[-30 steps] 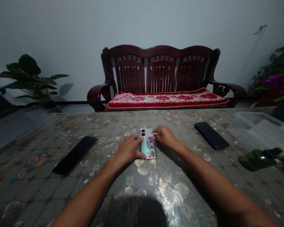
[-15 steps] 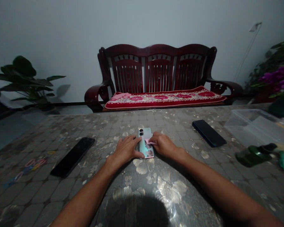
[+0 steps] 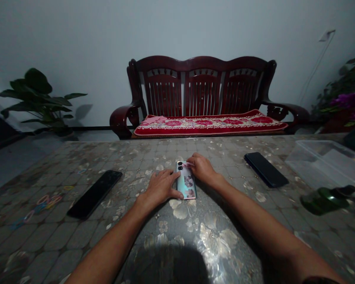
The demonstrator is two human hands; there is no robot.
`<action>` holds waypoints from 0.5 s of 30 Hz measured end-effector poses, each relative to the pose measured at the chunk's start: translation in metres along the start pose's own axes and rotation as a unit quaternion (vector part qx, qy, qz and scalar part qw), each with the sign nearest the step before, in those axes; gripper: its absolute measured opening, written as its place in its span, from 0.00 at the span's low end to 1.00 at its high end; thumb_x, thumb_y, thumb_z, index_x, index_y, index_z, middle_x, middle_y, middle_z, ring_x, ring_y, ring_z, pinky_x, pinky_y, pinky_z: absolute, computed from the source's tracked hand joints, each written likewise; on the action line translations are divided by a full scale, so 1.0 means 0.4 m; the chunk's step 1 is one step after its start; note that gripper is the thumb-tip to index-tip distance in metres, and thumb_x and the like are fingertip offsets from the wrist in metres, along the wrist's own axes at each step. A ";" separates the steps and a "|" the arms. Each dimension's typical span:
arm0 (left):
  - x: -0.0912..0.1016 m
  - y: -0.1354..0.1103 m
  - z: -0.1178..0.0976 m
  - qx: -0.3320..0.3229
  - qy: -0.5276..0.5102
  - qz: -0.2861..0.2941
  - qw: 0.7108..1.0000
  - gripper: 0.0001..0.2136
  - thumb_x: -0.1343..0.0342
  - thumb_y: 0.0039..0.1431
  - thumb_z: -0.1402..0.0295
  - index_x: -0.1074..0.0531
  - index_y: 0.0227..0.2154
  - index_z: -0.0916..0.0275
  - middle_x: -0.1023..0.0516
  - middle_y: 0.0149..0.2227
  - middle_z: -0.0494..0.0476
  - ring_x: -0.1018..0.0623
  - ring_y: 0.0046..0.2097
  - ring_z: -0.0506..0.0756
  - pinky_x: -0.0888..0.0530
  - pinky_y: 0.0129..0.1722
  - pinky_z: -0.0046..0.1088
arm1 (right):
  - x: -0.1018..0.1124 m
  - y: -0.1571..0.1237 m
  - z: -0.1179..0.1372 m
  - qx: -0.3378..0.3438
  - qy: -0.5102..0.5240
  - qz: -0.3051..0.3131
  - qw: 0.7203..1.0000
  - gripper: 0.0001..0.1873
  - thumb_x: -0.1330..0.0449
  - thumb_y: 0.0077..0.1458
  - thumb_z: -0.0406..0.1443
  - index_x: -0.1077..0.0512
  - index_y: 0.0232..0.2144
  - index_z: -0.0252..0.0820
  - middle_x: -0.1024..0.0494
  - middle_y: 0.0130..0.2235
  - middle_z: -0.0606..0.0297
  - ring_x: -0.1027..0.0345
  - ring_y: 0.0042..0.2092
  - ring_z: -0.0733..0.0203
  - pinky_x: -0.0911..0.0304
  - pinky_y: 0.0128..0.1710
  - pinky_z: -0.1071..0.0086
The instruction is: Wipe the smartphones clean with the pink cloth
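Note:
A pale blue-green phone [image 3: 181,184] lies back side up on the table, its dark camera lenses at the far left corner and small pictures on its lower back. My left hand [image 3: 161,185] steadies it by the left edge, the thumb at the near corner and a finger by the cameras. Over the far end of the phone, my right hand [image 3: 202,167] pinches a small thin pink piece [image 3: 188,164] against the back, beside the lenses. Whether that piece is cloth or something else is too small to tell.
A black phone [image 3: 94,194] lies left, near several coloured bands [image 3: 49,200]. On the right are another dark phone [image 3: 266,169], a green bottle [image 3: 322,201] on its side and a clear plastic box [image 3: 301,157]. A wooden bench [image 3: 201,86] stands beyond the table [image 3: 130,244].
My right hand has slid the pink piece from the middle of the phone's back up towards the cameras, uncovering the pictures. My left hand stays on the phone's edge. The view has shifted slightly.

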State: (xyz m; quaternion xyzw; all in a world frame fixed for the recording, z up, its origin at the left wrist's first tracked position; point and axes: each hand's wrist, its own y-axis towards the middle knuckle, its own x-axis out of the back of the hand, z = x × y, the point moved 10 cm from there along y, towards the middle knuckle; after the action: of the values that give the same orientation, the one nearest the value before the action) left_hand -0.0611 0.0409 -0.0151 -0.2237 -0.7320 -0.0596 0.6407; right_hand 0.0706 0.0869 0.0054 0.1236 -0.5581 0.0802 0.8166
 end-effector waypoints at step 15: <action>-0.010 0.015 0.004 -0.023 -0.001 0.033 0.999 0.42 0.30 0.47 0.48 0.37 0.66 0.49 0.37 0.68 0.64 0.40 0.69 0.74 0.46 0.66 0.59 | 0.034 0.002 -0.017 -0.002 -0.030 0.011 0.999 0.18 0.48 0.69 0.38 0.19 0.43 0.38 0.20 0.43 0.53 0.28 0.44 0.57 0.41 0.42 0.70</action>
State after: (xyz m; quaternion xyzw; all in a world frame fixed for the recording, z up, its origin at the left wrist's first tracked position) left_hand -0.0597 0.0457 -0.0202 -0.2624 -0.7232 -0.0548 0.6364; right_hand 0.0814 0.0895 0.0159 0.1186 -0.5841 0.0841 0.7986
